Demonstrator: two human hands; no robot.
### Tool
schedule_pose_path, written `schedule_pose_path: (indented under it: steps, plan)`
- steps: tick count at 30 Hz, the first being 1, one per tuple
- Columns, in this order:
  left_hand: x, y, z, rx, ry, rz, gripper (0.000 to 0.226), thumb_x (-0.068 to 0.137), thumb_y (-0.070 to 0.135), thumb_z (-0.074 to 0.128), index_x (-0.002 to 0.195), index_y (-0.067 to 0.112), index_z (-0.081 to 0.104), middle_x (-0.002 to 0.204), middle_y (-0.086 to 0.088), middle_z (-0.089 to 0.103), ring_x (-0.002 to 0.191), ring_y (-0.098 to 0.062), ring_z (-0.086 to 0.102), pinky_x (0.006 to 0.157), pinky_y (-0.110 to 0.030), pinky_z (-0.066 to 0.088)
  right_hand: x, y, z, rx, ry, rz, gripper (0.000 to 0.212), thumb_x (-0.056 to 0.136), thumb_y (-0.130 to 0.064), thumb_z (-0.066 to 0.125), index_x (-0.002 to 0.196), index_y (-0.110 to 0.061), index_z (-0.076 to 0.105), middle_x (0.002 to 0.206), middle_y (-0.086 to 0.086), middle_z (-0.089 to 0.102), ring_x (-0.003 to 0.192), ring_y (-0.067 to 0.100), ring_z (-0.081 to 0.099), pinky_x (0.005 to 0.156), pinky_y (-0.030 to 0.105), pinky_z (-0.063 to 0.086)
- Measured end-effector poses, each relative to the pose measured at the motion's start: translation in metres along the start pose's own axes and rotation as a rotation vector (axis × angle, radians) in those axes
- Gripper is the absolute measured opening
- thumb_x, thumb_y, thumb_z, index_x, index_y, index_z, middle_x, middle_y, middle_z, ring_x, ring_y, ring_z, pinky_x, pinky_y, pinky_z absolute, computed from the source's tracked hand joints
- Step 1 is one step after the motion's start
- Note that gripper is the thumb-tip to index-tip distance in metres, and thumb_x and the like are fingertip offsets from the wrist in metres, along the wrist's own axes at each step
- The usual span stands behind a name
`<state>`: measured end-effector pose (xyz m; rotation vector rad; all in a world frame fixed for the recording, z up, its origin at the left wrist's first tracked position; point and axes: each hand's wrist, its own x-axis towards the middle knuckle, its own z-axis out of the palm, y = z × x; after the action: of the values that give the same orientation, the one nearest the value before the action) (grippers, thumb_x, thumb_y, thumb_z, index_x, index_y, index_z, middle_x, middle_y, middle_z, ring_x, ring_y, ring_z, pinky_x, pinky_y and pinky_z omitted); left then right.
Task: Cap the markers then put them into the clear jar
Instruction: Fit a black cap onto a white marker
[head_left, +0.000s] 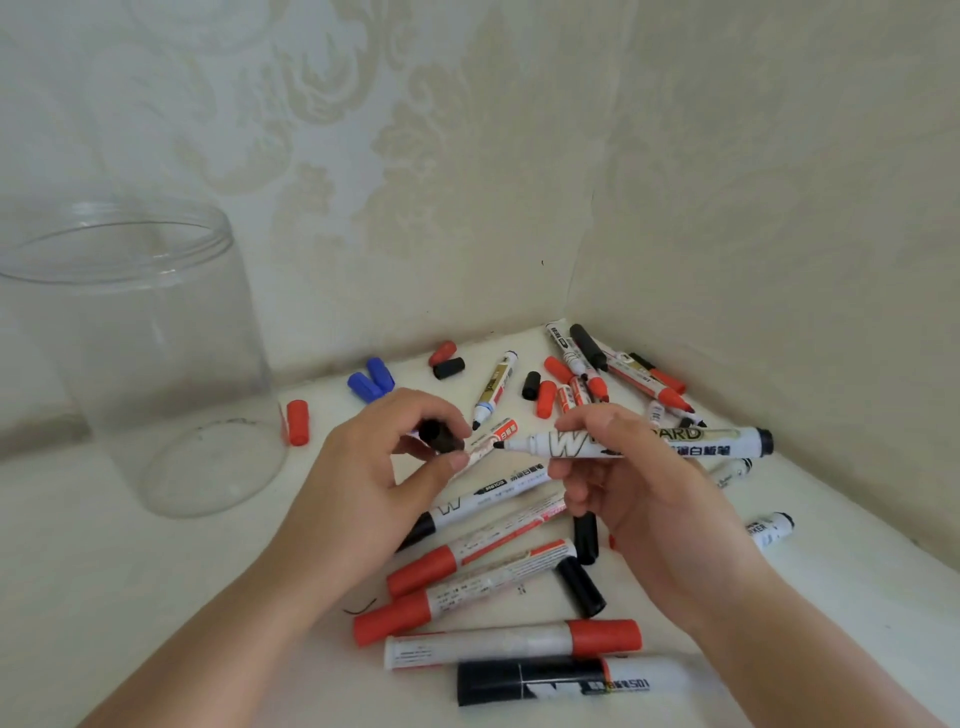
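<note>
My right hand (618, 478) holds a white whiteboard marker (675, 441) level, its bare black tip pointing left. My left hand (384, 467) pinches a black cap (440, 435), its open end facing the tip, a short gap apart. The clear jar (130, 353) stands empty at the left, mouth up. Several capped red markers (483, 558) and a black-capped marker (561, 680) lie in front of me. Uncapped markers (623, 374) are piled in the far corner.
Loose caps are scattered on the white surface: two blue caps (371, 382), a red cap (297, 422) by the jar, red and black caps (537, 389) farther back. Patterned walls close in behind and on the right.
</note>
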<state>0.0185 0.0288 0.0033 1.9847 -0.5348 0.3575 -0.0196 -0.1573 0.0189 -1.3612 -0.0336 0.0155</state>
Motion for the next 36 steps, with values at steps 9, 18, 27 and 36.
schedule_pose_path:
  steps: [9,18,27,36]
  plan:
    - [0.000,-0.002,0.000,0.161,-0.023,0.082,0.022,0.066,0.011,0.079,0.076,0.027,0.068,0.069,0.015,0.061,0.076,0.005,0.051,0.067,-0.001,0.034,-0.001,0.002,0.000,-0.003,0.000,-0.026,0.017,0.074,-0.028,0.055,0.072,-0.015,0.064,0.060,-0.002,0.056,0.053,0.010,0.046,0.055,0.023,0.040]
    - [0.000,-0.006,0.001,0.155,-0.063,0.113,0.021,0.065,0.015,0.081,0.080,0.026,0.072,0.075,0.014,0.064,0.080,0.000,0.052,0.067,-0.002,0.034,0.001,0.005,0.002,-0.038,-0.010,-0.062,0.017,0.075,-0.024,0.054,0.068,-0.015,0.066,0.056,0.001,0.054,0.051,0.012,0.046,0.050,0.020,0.042]
    - [-0.002,-0.006,0.002,0.135,-0.102,0.114,0.026,0.062,0.033,0.080,0.087,0.032,0.073,0.078,0.017,0.053,0.074,0.009,0.050,0.067,-0.002,0.034,0.002,0.008,0.000,-0.101,0.000,-0.079,0.016,0.076,-0.025,0.056,0.070,-0.014,0.066,0.057,0.001,0.054,0.054,0.012,0.046,0.052,0.020,0.041]
    - [-0.004,-0.008,0.004,0.151,-0.223,0.177,0.034,0.071,0.052,0.060,0.102,0.037,0.060,0.086,0.014,0.050,0.074,-0.004,0.053,0.066,-0.012,0.040,0.001,0.011,0.002,-0.146,-0.048,-0.066,0.019,0.079,-0.027,0.054,0.073,-0.013,0.066,0.057,-0.003,0.057,0.056,0.014,0.047,0.053,0.021,0.042]
